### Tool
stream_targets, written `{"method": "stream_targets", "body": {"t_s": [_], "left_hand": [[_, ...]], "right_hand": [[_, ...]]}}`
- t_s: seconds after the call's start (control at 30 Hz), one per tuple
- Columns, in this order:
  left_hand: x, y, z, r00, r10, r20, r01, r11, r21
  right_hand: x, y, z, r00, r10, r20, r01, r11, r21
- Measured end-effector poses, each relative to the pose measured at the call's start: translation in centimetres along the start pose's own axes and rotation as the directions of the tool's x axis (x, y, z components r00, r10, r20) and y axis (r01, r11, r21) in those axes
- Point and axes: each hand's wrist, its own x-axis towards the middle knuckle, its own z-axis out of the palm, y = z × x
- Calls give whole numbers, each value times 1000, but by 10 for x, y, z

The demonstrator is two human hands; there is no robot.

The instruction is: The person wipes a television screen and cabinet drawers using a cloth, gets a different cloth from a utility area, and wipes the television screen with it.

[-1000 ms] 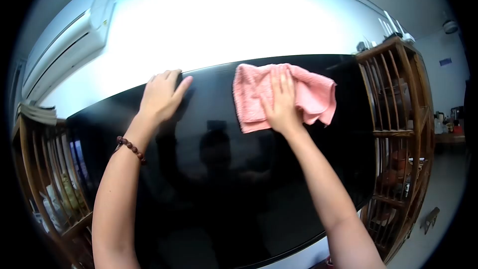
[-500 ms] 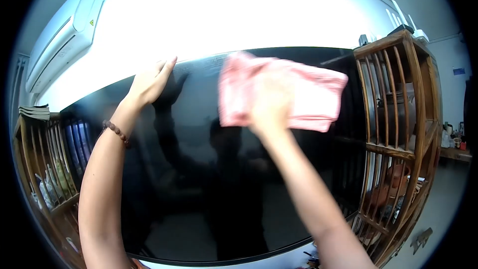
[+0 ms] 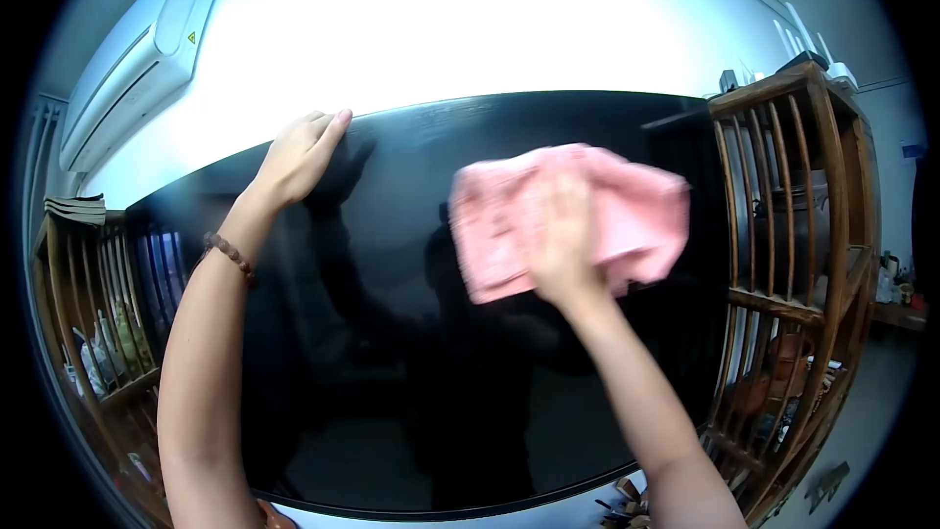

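A large black television (image 3: 392, 411) with a glossy screen fills the middle of the head view and mirrors my arms. At its upper left edge, my left hand (image 3: 298, 159) is hooked over the top, fingers partly hidden behind it; a beaded bracelet (image 3: 228, 253) circles that wrist. My right hand (image 3: 568, 240) presses a pink cloth (image 3: 636, 211) against the right-centre of the screen, its fingers laid over the fabric. Slight motion blur softens the cloth and this hand.
Wooden slatted shelves flank the television, one on the right (image 3: 827, 186) and one on the left (image 3: 49, 284). A router with antennas (image 3: 805, 61) tops the right shelf; booklets (image 3: 76, 209) lie on the left one. An air conditioner (image 3: 137, 64) hangs at upper left.
My right hand has moved the pink cloth downward and slightly right across the screen, away from the top edge. The left hand stays at the television's top edge.
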Motion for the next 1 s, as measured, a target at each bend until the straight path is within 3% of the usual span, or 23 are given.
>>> {"method": "stream_targets", "body": {"t_s": [0.03,0.1,0.13,0.17,0.23,0.3,0.43,0.53,0.63,0.7,0.83,1.0], "left_hand": [[0,-1,0,1000,7,1,-7,1000,-2],[-1,-2,1,1000,21,-8,-21,1000,-6],[-1,-3,1,999,38,-17,-38,999,-13],[-1,-3,1,999,37,-18,-37,999,-7],[-2,-5,4,1000,12,-27,-12,1000,-6],[-2,-8,8,999,20,-31,-20,1000,-16],[-5,-4,7,999,2,-52,-4,1000,-26],[-7,-4,9,996,1,-87,-5,999,-42],[-3,-5,8,998,12,-61,-14,999,-38],[-3,-5,8,999,4,-50,-5,999,-32],[-2,-6,8,998,25,-50,-26,1000,-1],[-5,-7,9,998,26,-59,-26,1000,-7]], "right_hand": [[7,14,-32,995,68,79,-48,972,-232],[-7,72,-38,991,135,17,-119,920,-374],[-13,99,-44,982,191,5,-171,889,-425],[-18,119,-49,938,347,-4,-312,841,-442],[-20,132,-56,908,394,-145,-418,814,-403],[-27,111,-44,890,385,-245,-448,839,-308],[-7,-17,-7,964,267,-4,-240,859,-452],[-1,-122,18,987,140,83,-127,981,-145],[-30,-194,42,979,-77,189,45,985,169],[-54,-221,46,973,-117,200,74,975,209],[-60,-195,37,961,-198,192,132,941,312],[-46,-85,-3,995,-78,66,51,940,338]]}}
